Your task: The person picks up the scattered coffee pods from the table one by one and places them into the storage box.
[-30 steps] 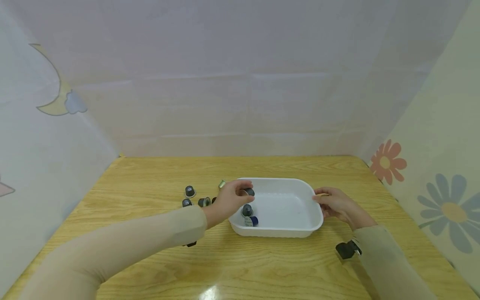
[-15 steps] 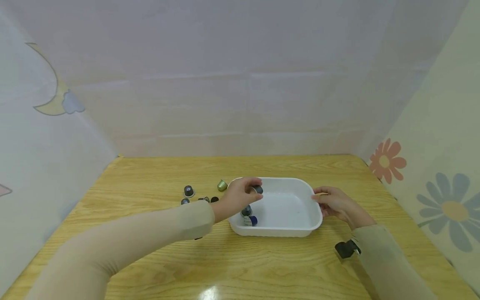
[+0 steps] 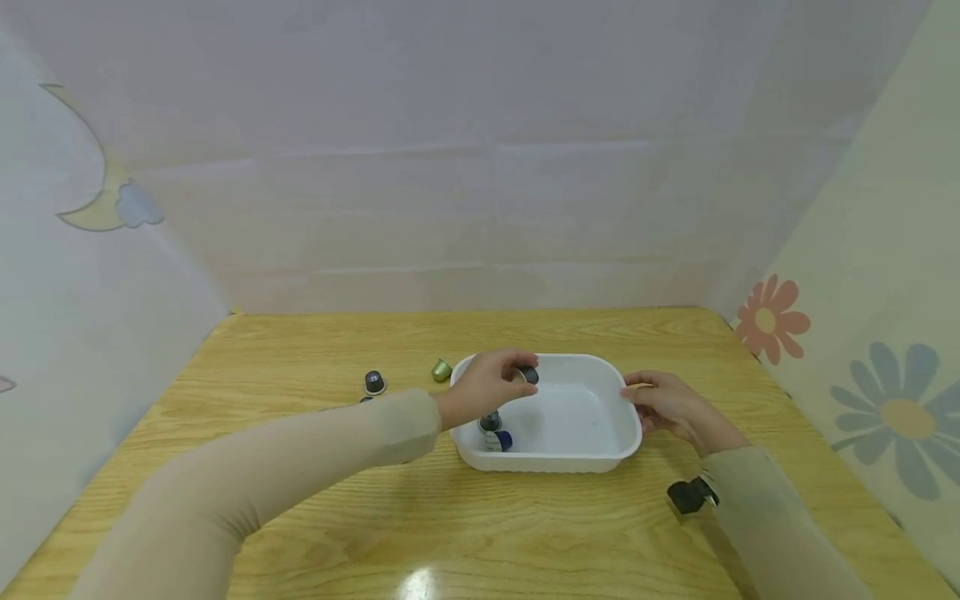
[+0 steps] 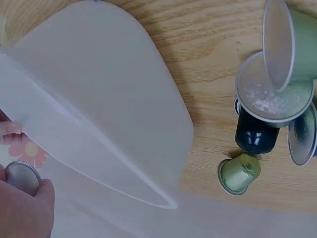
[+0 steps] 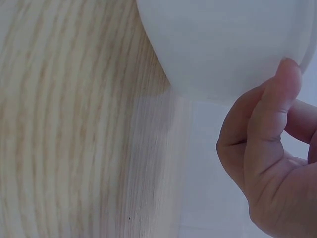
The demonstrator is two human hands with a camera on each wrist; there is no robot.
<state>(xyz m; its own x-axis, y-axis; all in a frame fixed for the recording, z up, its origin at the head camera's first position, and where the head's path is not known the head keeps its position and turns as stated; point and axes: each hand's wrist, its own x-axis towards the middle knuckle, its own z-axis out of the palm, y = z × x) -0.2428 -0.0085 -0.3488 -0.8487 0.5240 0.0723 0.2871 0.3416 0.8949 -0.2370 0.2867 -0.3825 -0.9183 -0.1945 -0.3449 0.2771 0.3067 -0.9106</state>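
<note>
Left fingers (image 3: 521, 358) either side of dark capsule (image 3: 529, 375)

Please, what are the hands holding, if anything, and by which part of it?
The left hand pinches a dark capsule by its opposite sides. The right hand holds the white tray by the rim at its right end.

Two capsules (image 3: 498, 441) lie in the tray (image 3: 570, 425), other capsules (image 3: 372, 382) left of it on the table (image 3: 525, 533).
</note>
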